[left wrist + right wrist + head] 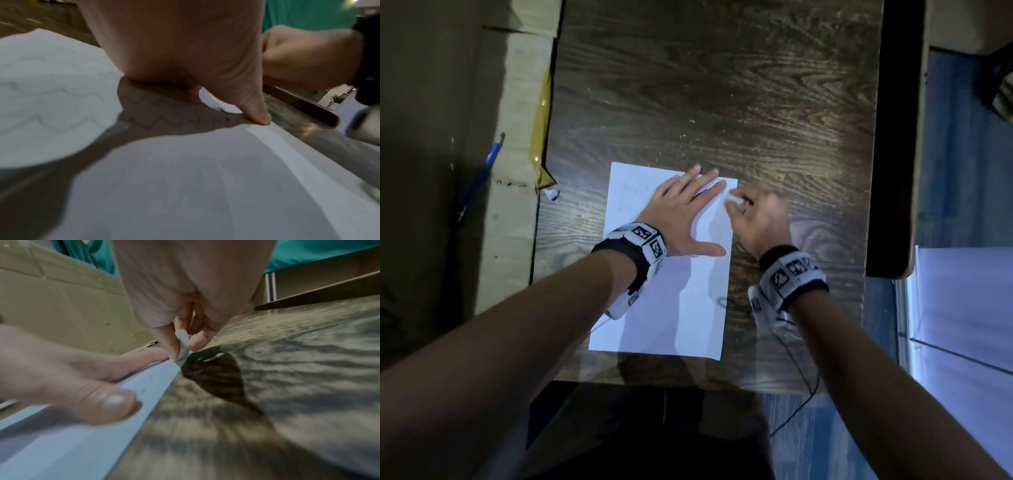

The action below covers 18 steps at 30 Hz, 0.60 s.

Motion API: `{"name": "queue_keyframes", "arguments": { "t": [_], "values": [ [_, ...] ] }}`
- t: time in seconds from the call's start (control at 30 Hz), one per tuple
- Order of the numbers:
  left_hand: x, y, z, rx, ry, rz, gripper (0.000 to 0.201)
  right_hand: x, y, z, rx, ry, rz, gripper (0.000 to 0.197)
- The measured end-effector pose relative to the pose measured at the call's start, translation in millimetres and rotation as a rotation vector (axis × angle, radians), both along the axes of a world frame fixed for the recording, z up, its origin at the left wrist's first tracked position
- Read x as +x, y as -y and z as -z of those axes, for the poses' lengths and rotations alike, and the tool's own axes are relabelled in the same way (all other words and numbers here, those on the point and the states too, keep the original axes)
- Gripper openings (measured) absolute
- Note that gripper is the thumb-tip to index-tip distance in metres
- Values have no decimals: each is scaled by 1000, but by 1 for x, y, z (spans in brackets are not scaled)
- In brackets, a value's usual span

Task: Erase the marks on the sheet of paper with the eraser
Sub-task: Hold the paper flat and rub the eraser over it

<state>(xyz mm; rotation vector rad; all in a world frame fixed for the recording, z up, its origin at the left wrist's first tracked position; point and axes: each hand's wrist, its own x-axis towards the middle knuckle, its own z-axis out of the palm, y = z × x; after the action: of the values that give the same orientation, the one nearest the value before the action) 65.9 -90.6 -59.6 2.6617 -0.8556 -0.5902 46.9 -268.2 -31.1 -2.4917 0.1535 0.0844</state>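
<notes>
**Right hand rubs the eraser at the sheet's far right corner**

Right hand [760, 214] pinches a small white block eraser [734, 202] between thumb and fingertips, its lower end touching the white rectangular sheet of paper [674, 308] right at the sheet's right edge, close to the far right corner. The left hand [681, 212] lies flat on the sheet's far half, fingers spread and straight, thumb stretched toward the right edge, pinning the paper to the dark wood-grain tabletop [722, 85]. The sheet sits near the tabletop's near edge, about midway between left and right.

The step in hand looks like the erasing itself, at the margin. Faint zigzag pencil marks [61, 104] show on the paper left of the left palm, and darker small marks [222, 111] lie beside the thumb tip, so much seems left to do.

Next, the eraser likely needs to travel inward over those lines, with short strokes. The pinning hand will probably have to shift so it uncovers marked paper while keeping the sheet from buckling at its edge.
</notes>
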Motion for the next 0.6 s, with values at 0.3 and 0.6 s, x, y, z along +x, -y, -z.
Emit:
{"name": "queue_keyframes", "arguments": {
  "t": [0.3,0.6],
  "values": [
    [-5,5,6,6,92,-60,105,-36,4,1,-8,-6,-89,16],
    [-3,5,6,29,58,-27,117,-14,-2,-4,221,-132,66,19]
  ]
}}
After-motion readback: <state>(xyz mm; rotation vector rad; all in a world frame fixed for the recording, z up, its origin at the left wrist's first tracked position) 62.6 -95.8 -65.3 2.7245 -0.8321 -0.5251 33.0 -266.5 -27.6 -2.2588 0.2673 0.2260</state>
